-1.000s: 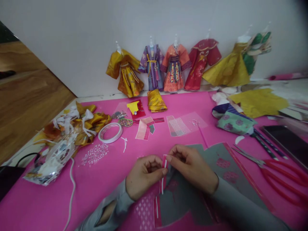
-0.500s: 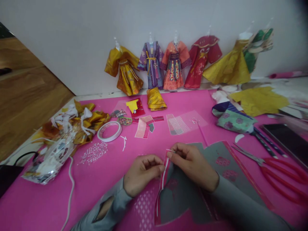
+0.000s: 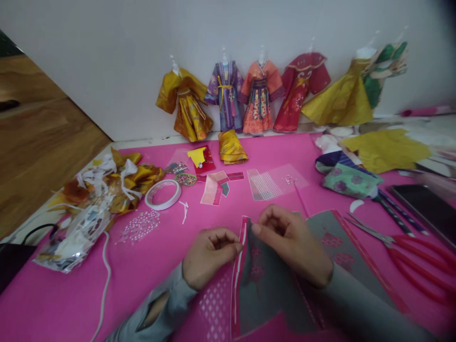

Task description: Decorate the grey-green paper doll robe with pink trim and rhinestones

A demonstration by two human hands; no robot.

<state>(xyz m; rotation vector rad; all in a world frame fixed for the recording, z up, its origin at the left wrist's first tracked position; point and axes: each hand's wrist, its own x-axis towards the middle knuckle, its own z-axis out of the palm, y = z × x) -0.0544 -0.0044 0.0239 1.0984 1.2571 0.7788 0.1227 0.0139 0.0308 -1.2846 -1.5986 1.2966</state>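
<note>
A grey piece of cloth or paper [image 3: 270, 289] with a pink border lies in front of me, printed with pink motifs. Along its left border [image 3: 238, 266] runs a thin white strip. My left hand [image 3: 213, 256] pinches that border near its upper end, thumb and fingertips together. Just right of the border's top, my right hand [image 3: 292, 242] has its fingers curled, with the thumb against the grey piece's upper edge. The tips of the right fingers are partly hidden. Past my right wrist, another part of the grey piece [image 3: 329, 228] rests on the pink surface.
Red-handled scissors [image 3: 390, 242] lie at the right, near pens [image 3: 395, 211] and a phone [image 3: 425, 204]. A tape roll [image 3: 163, 194], rhinestones [image 3: 140, 225] and a clear bag [image 3: 76, 242] are on the left. Several doll dresses [image 3: 259, 95] lean on the wall behind.
My right hand has shifted slightly right, off the top of the pink border. The border now stands straighter and more of the white strip shows. My left hand has barely moved.
</note>
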